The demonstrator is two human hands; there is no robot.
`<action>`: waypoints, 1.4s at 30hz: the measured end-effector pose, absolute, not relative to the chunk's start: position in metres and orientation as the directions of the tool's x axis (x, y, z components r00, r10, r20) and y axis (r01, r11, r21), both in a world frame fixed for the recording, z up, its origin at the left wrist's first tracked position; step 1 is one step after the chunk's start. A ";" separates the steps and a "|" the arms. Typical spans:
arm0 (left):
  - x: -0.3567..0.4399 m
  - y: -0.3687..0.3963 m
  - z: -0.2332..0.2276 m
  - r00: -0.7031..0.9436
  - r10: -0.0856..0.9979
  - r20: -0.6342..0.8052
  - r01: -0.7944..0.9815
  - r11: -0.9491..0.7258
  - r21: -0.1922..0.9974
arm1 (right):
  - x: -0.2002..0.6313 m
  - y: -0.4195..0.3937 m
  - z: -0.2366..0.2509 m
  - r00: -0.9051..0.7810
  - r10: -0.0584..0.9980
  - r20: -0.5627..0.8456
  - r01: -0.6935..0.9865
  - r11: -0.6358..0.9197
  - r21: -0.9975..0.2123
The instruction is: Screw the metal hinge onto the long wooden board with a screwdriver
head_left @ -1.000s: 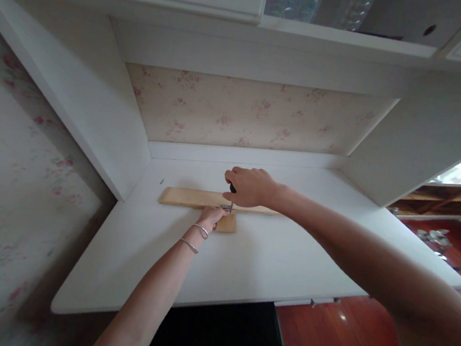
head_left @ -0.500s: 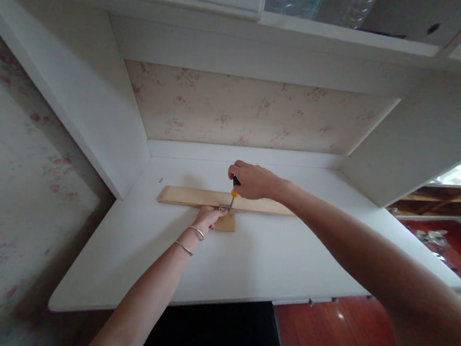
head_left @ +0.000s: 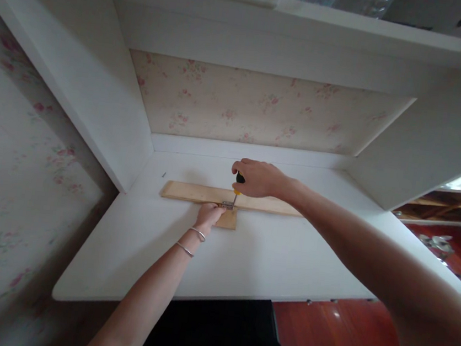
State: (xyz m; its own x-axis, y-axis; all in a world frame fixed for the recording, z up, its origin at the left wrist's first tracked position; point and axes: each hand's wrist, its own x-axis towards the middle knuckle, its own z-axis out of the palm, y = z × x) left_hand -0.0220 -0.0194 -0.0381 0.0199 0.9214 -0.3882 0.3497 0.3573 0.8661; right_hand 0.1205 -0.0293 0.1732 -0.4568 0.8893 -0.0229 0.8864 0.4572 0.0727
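Head view looks down on a white table (head_left: 253, 264) set in an alcove with floral wallpaper (head_left: 254, 109) at the far wall. A long wooden strip (head_left: 190, 192) lies flat across the far middle of the table, running left to right. A small wooden block (head_left: 228, 219) sits against its near edge, and a small metal bracket (head_left: 226, 203) lies where the two pieces meet.

The right hand (head_left: 260, 178) is closed around the black and yellow handle of a screwdriver (head_left: 237, 188), fingers curled tight over the top of it. The screwdriver stands nearly upright, its tip down on the bracket. The left hand (head_left: 209, 214) rests just near of the strip, fingers curled and pressing on the small block and the edge of the bracket; whether it grips anything cannot be told. Two thin bangles (head_left: 191, 242) circle the left wrist.

Both hands are close together, the right just beyond the left. A tiny dark speck, perhaps a screw (head_left: 163, 175), lies on the table far left of the strip.
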 end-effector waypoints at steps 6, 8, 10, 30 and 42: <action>-0.021 -0.020 -0.036 -0.022 0.936 -0.353 0.346 0.338 0.875 | 0.120 -0.045 0.173 -0.490 0.872 -0.007 0.869 0.489 0.082; -0.021 -0.021 -0.036 -0.029 0.938 -0.346 0.343 0.334 0.878 | 0.121 -0.050 0.172 -0.462 0.887 0.007 0.884 0.460 0.080; -0.021 -0.021 -0.035 -0.034 0.940 -0.339 0.339 0.330 0.881 | 0.122 -0.054 0.170 -0.401 0.915 0.034 0.913 0.397 0.099; -0.018 -0.021 -0.039 -0.024 0.961 -0.275 0.295 0.269 0.917 | 0.131 -0.066 0.165 -0.383 0.920 0.084 0.921 0.373 0.109; -0.025 -0.019 -0.050 0.037 0.967 -0.253 0.331 0.227 0.916 | 0.134 -0.062 0.166 -0.422 0.906 0.036 0.901 0.415 0.122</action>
State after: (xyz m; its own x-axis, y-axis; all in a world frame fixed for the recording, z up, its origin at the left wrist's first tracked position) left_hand -0.0252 -0.0190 -0.0500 0.0368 0.9668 -0.2528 0.3306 0.2269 0.9161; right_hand 0.1335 -0.0619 0.1662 -0.4223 0.9058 0.0359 0.9015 0.4154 0.1216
